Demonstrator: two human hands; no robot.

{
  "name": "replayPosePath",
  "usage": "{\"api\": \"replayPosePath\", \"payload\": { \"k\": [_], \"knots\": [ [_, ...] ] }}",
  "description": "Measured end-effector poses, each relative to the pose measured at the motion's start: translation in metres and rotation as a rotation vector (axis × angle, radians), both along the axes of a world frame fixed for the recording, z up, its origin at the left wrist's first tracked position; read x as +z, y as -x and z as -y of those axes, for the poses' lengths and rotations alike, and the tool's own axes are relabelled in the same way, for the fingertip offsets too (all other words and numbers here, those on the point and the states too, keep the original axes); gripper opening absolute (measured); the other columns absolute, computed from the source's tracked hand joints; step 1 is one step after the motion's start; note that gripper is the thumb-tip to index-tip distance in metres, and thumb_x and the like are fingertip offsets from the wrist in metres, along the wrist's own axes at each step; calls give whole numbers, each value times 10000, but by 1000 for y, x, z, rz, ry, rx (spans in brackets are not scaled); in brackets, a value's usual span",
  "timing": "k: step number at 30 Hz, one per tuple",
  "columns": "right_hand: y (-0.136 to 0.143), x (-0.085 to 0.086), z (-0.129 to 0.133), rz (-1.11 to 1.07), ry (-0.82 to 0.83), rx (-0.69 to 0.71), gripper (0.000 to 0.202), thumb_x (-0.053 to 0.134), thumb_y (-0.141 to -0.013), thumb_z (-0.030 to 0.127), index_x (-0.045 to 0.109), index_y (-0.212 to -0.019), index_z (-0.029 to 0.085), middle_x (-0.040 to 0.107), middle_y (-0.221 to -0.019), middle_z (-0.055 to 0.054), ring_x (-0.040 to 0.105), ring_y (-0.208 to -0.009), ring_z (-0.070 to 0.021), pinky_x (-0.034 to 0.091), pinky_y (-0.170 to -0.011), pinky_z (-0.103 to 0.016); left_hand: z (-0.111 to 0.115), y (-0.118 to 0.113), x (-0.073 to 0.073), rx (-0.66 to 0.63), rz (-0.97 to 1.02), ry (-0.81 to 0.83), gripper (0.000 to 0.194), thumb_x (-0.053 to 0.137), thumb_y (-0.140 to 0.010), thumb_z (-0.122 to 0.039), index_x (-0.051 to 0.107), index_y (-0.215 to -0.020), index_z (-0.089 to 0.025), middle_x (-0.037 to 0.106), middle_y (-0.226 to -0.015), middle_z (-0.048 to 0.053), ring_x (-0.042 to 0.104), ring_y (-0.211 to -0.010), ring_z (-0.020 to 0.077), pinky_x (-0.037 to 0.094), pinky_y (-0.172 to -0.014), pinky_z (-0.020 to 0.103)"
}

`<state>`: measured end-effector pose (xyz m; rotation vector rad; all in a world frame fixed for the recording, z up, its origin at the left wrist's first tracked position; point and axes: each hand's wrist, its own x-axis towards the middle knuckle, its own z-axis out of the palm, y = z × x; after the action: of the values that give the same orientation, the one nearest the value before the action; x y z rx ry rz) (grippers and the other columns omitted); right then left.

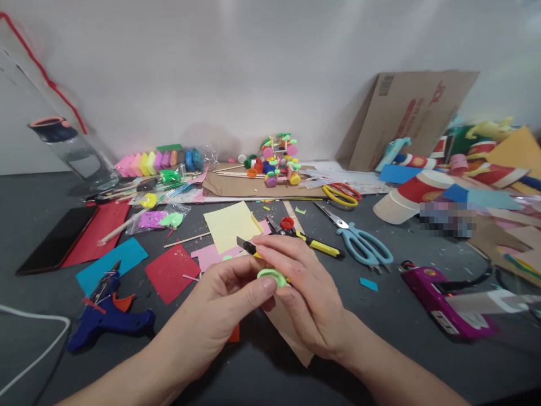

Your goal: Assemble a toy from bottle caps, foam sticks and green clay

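while the dark tabletop (374, 316) leaves some open room between the right hand (302, 282) and the purple device (426, 293), this hand grasps a snap-off knife (250, 248), blade pointing outward. the left hand (234, 290) pinches a light green disc (270, 276) near its edge, below the blade. leaning cardboard (406, 124) reads "jdl".

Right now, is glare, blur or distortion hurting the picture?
Head view: soft sheen on the wall; bottle seemingly tilted by wide-angle stretch; pixelated patch at right, contents unreadable; pale-green disc fairly clear.
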<state>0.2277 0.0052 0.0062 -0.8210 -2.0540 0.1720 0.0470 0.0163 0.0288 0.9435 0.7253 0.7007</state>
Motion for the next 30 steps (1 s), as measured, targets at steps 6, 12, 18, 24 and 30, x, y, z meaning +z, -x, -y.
{"api": "replayPosePath", "payload": {
  "k": [6,12,18,24,30],
  "knots": [
    [2,-2,1,18,-10,5,467,412,-1072,385,534,-1421,99,616,-1391,-190,574,-1323,-260,500,-1120,-442,-1,-1,1,-6,43,60,158,796,-862,-355,801,-921,-209,728,-903,15,632,-883,157,486,-892,279],
    [3,-5,1,71,-70,-12,515,390,-1076,397,465,-1475,79,579,-1432,-228,531,-1381,-299,481,-1133,-523,4,-3,1,68,28,108,197,836,-819,-353,765,-813,-170,708,-816,15,620,-820,149,484,-835,268],
    [2,-7,0,76,-88,-25,565,366,-1081,427,387,-1525,78,580,-1434,-227,504,-1405,-290,470,-1147,-516,6,-5,2,109,70,142,158,849,-808,-320,792,-787,-175,732,-782,8,611,-765,120,476,-771,221],
    [3,-6,2,68,-69,-35,500,416,-1068,365,434,-1485,90,577,-1430,-222,520,-1388,-283,486,-1132,-492,8,-8,0,118,110,147,114,790,-879,-317,814,-883,-205,709,-811,-6,605,-817,125,470,-853,239],
    [3,-5,2,82,-65,-51,422,403,-1062,275,473,-1444,110,573,-1432,-217,528,-1379,-283,499,-1110,-514,9,-5,-1,62,98,73,168,736,-923,-340,824,-886,-202,738,-799,13,617,-825,143,469,-839,239]
  ]
}}
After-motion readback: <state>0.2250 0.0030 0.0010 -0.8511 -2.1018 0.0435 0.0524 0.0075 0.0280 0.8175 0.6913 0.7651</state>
